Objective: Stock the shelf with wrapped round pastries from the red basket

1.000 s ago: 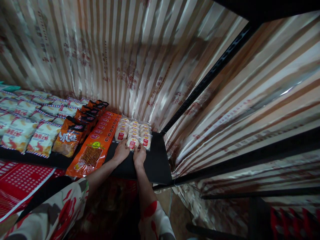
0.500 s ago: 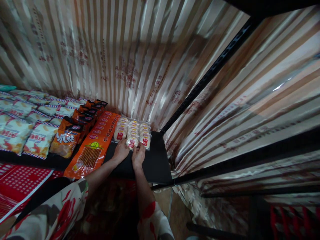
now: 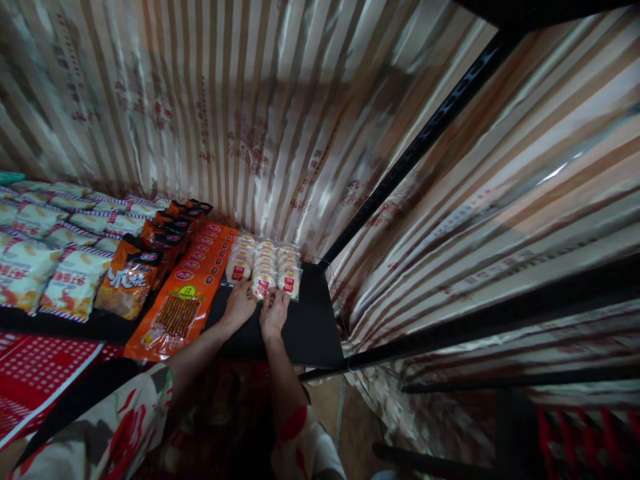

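Three rows of small clear packets with round white contents and red-and-yellow labels lie overlapped on a black shelf point(image 3: 310, 333). At the front of the middle row, one white snack packet point(image 3: 262, 285) is pinched by its near edge between both hands. My left hand point(image 3: 241, 304) has its fingers closed at the packet's lower left corner. On the lower right corner the fingers of my right hand point(image 3: 275, 312) are closed too. Just left of the packets lie long orange bags of brown sticks point(image 3: 187, 293), overlapped in a line.
Orange-and-black snack bags point(image 3: 127, 280) and pale bags with striped edges point(image 3: 75, 280) fill the shelf's left part. A red basket point(image 3: 40, 373) is below at left. Striped sheeting point(image 3: 240, 100) hangs behind, with a black metal post point(image 3: 415, 150) at the corner.
Both hands stay at the front middle packet, which now lies slightly lower and flatter in its row. The right hand has shifted slightly left; the view has moved a little.
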Available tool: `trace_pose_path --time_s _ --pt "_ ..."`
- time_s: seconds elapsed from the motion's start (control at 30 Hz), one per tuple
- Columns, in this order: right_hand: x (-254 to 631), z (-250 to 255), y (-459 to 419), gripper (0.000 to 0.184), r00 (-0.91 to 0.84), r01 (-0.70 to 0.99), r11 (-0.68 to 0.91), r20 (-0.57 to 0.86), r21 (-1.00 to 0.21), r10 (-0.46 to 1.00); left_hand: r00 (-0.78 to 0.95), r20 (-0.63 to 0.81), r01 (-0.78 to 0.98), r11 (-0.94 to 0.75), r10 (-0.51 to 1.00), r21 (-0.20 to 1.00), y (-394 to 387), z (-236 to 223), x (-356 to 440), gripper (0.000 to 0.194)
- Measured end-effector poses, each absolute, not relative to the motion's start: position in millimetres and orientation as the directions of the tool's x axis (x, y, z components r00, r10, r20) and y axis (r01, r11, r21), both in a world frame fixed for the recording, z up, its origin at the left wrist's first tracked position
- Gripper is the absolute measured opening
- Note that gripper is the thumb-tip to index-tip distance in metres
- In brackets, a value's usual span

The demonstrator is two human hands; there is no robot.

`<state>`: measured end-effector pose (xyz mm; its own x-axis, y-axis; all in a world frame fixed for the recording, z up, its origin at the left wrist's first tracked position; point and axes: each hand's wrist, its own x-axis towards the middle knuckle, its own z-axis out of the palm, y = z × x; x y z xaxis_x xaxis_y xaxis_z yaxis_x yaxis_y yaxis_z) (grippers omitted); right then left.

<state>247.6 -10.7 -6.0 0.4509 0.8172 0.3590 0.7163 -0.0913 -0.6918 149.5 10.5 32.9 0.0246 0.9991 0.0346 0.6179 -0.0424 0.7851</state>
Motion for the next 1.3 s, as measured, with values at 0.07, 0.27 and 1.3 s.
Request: trace_pose_path --time_s 0.07,0.27,1.3 --pt "247 -6 -11 0.016 0.452 0.718 -0.088 0.366 -0.690 0.814 0.019 0.059 0.635 -0.058 0.998 0.770 8 30 148 0.037" --pt "247 -8 -9 0.016 0.483 0.712 -0.121 0.357 -0.692 0.800 0.086 0.056 0.681 -0.100 0.995 0.725 0 26 148 0.032" --pt "239 -2 -27 0.018 0.420 0.696 -0.015 0.390 -0.718 0.819 0.163 0.062 0.680 -0.158 0.985 0.716 -26 29 147 0.036"
